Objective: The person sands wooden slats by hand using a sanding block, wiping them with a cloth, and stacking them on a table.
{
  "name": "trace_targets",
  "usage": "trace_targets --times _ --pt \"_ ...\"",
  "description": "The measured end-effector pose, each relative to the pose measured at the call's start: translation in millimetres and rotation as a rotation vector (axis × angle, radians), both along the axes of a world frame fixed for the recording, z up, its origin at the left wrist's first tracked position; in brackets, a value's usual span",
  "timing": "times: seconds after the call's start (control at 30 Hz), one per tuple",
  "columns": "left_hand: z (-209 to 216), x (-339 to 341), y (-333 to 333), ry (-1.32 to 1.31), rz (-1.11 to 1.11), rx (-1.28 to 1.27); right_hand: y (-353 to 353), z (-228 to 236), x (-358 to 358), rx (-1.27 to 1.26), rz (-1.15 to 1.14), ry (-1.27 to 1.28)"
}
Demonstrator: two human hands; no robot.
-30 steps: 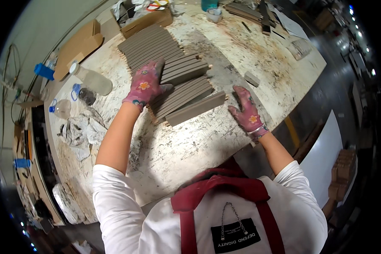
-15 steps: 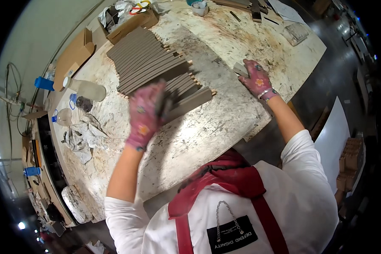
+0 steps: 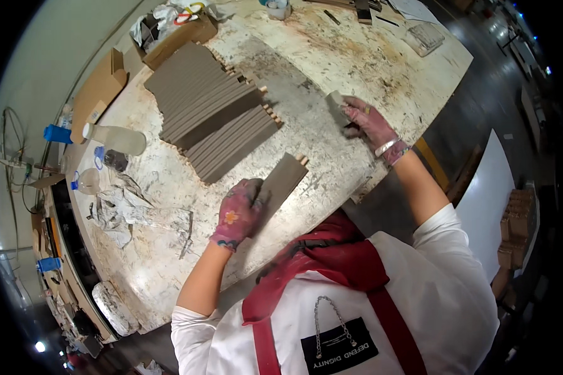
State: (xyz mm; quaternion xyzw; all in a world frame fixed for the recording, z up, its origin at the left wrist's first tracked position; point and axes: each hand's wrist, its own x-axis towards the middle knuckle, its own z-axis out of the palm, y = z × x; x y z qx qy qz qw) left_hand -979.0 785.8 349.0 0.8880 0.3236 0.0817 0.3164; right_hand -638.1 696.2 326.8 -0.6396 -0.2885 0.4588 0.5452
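My left hand [image 3: 238, 212], in a pink flowered glove, grips one end of a flat grey-brown slat [image 3: 284, 181] near the table's front edge. Two pale dowel pegs stick out of the slat's far end. In my right hand [image 3: 370, 124], gloved alike, is a small grey block [image 3: 336, 105], held apart from the slat and to its right. Beyond my left hand, many similar slats [image 3: 200, 94] lie packed side by side in a slanting row, with pale peg ends showing along their right side.
The worktable [image 3: 281, 237] is stained. At left lie a cloudy plastic bottle [image 3: 120, 139], a crumpled rag [image 3: 125, 209] and a cardboard piece [image 3: 100, 94]. A cardboard box [image 3: 181, 42] and a small tub [image 3: 278, 9] stand at the back. A wrapped packet [image 3: 424, 39] lies at far right.
My left hand has drawn a slat away from the row, toward me and to the right. My right hand has shifted slightly left with the block and turned.
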Motion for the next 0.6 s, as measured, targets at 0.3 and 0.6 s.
trace_targets --times 0.3,0.6 --pt "-25 -5 -48 0.06 0.003 0.378 -31 14 -98 -0.059 0.158 -0.058" --pt "-33 -17 -43 0.017 -0.029 0.305 10 7 -137 -0.06 0.382 -0.892"
